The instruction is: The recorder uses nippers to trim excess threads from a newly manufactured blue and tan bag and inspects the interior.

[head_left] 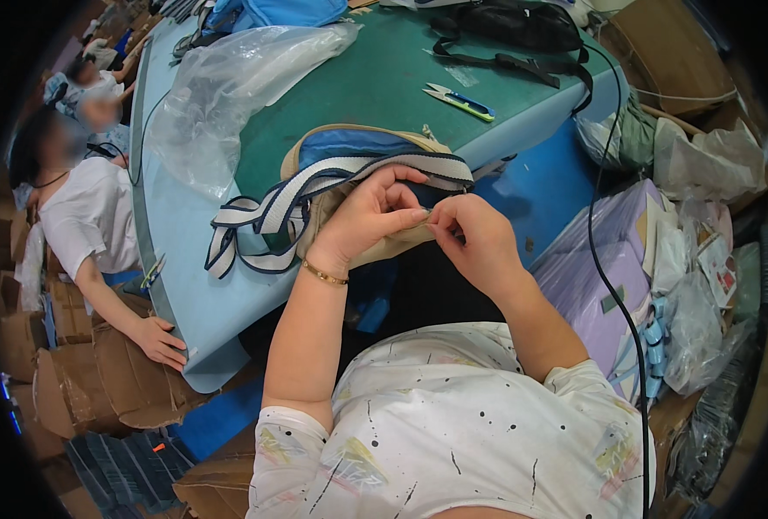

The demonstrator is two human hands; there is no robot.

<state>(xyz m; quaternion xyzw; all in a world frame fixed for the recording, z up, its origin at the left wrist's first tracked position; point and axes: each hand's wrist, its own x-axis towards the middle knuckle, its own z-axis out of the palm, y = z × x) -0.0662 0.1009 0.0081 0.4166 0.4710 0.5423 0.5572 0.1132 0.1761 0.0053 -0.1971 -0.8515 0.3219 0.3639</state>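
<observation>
At the near edge of the table, a beige fabric bag (394, 247) with a blue lining (354, 145) lies before me. Its white webbing strap (291, 192) with navy edges loops across the top and trails to the left. My left hand (375, 214) is closed on the bag's near edge, thumb and fingers pinched together. Right beside it, my right hand (479, 238) pinches with thumb and forefinger at the same spot. What sits between those fingertips is too small to make out. Beyond the bag, yellow-green thread snips (459, 101) lie on the green mat.
A clear plastic bag (215, 108) lies left on the table (192, 298). A black bag (522, 35) is at the back. A black cable (604, 268) hangs down on my right, near wrapped purple bundles (596, 268). At left, another person's hand (157, 341) rests on the table corner.
</observation>
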